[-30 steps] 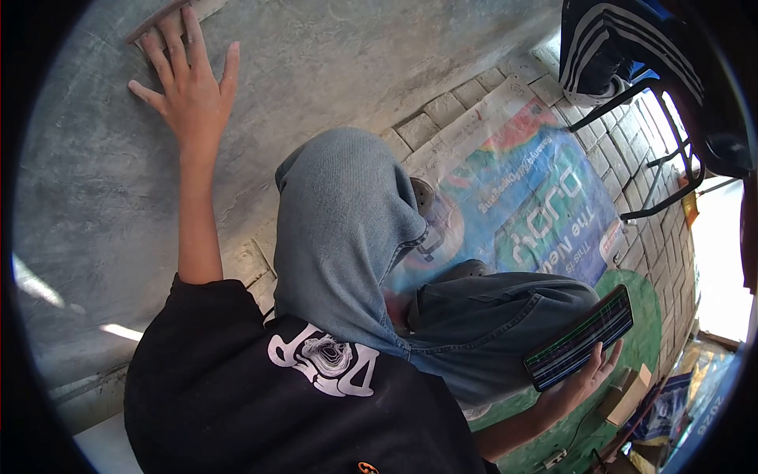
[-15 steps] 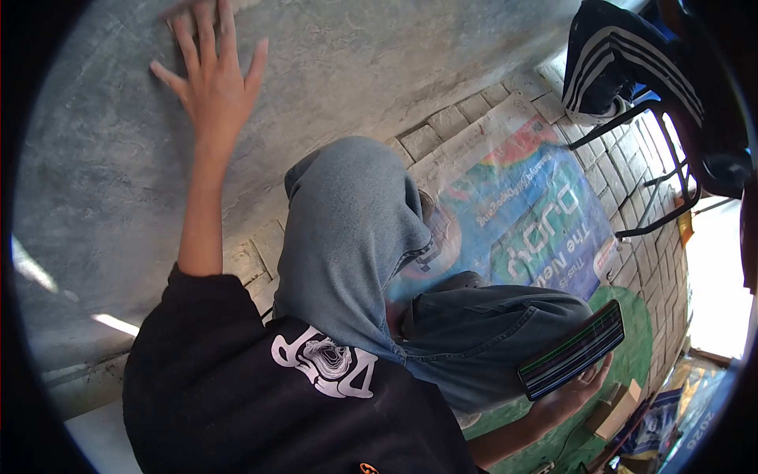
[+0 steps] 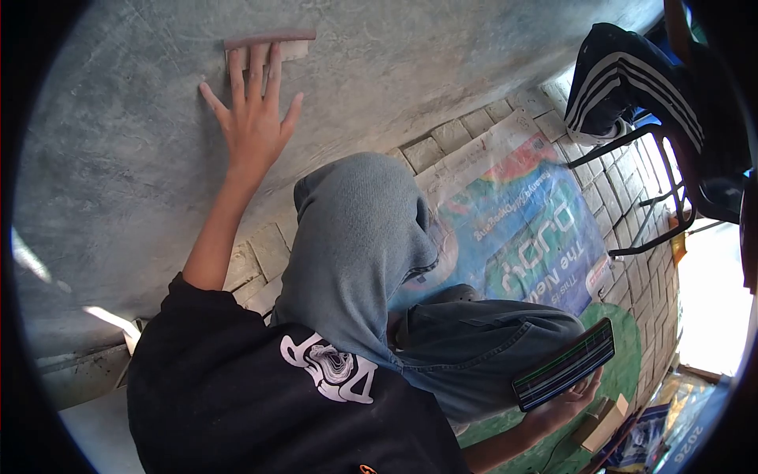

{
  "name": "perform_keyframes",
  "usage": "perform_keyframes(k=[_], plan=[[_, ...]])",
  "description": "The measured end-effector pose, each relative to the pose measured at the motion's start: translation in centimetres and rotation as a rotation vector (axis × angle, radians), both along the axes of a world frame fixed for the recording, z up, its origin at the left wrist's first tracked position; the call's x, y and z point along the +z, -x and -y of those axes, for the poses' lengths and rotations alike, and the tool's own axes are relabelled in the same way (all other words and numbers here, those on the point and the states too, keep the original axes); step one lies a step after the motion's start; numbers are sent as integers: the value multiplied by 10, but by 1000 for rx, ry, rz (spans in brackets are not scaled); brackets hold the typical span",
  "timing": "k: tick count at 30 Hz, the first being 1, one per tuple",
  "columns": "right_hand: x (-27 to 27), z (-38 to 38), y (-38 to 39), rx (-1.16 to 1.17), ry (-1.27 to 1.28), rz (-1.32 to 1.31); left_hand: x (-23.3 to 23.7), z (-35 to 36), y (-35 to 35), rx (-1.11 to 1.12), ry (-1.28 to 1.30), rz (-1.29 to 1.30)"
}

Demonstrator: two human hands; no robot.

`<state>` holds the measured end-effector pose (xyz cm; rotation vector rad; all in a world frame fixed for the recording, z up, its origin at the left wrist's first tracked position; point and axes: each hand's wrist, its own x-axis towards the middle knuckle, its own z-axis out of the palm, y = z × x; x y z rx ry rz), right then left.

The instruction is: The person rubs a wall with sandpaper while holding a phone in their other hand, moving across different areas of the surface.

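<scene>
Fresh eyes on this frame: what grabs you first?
The left hand is spread flat on the grey wall at upper left, with its fingertips at a small flat block. At lower right, the right hand holds a phone with a lit screen. Between them, a bright printed banner lies on the brick floor.

Over my remote feed, I am looking down at a grey plastered wall (image 3: 410, 63) meeting a floor of pale paving bricks (image 3: 462, 126). A colourful printed banner (image 3: 521, 225) is lying flat on the floor beside a green mat (image 3: 632, 347). A black metal chair frame (image 3: 671, 170) is standing at the right with a dark, white-striped garment (image 3: 616, 75) hanging over it, and hard daylight (image 3: 711, 308) is flooding in nearby.
</scene>
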<state>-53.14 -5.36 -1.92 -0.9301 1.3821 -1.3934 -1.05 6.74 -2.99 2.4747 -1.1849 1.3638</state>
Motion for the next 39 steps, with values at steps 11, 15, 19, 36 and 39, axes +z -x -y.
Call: perform_keyframes(k=[11,15,19,36,39], plan=[[0,3,0,-17,-38,-94,65,27,8,281,52,110],[0,0,-8,-42,-11,-176,36,14,-8,-116,136,156],[0,2,-5,-38,-10,-170,27,6,-10,-70,86,104],[3,0,-8,-41,-6,-240,39,11,-9,-92,112,140],[4,0,-10,-46,0,-215,38,10,-7,-74,102,133]])
